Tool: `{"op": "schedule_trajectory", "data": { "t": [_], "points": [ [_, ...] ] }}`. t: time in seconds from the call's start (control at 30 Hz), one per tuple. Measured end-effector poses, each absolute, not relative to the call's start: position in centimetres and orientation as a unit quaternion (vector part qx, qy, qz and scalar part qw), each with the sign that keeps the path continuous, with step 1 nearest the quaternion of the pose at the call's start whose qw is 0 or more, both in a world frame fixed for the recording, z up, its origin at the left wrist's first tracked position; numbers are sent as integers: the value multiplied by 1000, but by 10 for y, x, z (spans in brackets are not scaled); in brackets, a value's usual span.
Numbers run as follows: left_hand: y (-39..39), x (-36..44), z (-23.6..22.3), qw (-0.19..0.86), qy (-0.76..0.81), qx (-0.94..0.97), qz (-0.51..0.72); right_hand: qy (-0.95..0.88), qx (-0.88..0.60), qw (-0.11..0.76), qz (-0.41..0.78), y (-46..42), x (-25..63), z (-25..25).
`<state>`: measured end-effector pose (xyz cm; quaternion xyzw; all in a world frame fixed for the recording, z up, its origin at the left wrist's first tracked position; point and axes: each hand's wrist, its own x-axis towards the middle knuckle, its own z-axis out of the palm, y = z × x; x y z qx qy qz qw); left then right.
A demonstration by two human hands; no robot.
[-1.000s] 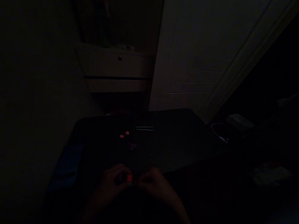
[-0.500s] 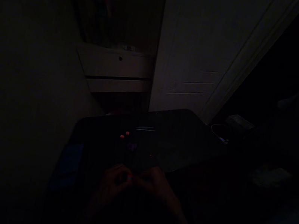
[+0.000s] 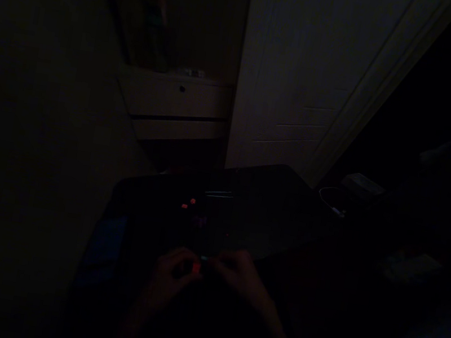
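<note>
The scene is very dark. My left hand (image 3: 172,269) is closed around a small red block-like piece (image 3: 196,268), pinched between thumb and fingers. Close to its right, my right hand (image 3: 233,267) is pinched too. A small pale teal piece (image 3: 204,258) shows at its fingertips; its kind is too dim to make out. Beyond the hands, a small clump of purple pieces (image 3: 199,221) lies on the dark table (image 3: 272,199). Two small orange-red pieces (image 3: 188,204) rest a little farther off, and a tiny red speck (image 3: 227,235) lies to the right.
Thin, shiny tweezers-like prongs (image 3: 218,193) lie toward the table's back. A flat bluish object (image 3: 104,247) is at the left edge. Behind the table stand a drawer unit (image 3: 168,97) and a pale door panel (image 3: 285,87). A white cable (image 3: 328,191) is off to the right.
My right hand has shifted slightly up and right, away from the red piece. The teal piece now shows at its fingertips. My left hand stays nearly still.
</note>
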<state>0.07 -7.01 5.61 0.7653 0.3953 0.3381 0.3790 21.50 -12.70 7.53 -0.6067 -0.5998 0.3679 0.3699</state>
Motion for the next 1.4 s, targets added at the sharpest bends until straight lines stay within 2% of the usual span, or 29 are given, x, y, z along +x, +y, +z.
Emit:
{"op": "schedule_trajectory", "data": {
  "t": [0.1, 0.43, 0.63, 1.07, 1.4],
  "points": [
    [-70, 2, 56, 363, 405, 762, 352, -591, -599, 393, 369, -127, 211, 71],
    [-73, 9, 59, 324, 389, 798, 327, -590, -630, 359, 355, -133, 207, 74],
    [-73, 7, 62, 330, 374, 798, 339, -557, -639, 393, 356, -151, 198, 70],
    [-73, 8, 61, 310, 365, 808, 344, -600, -722, 233, 255, -157, 182, 85],
    [-79, 0, 60, 311, 381, 803, 336, -620, -724, 201, 227, -159, 181, 89]
  ]
}}
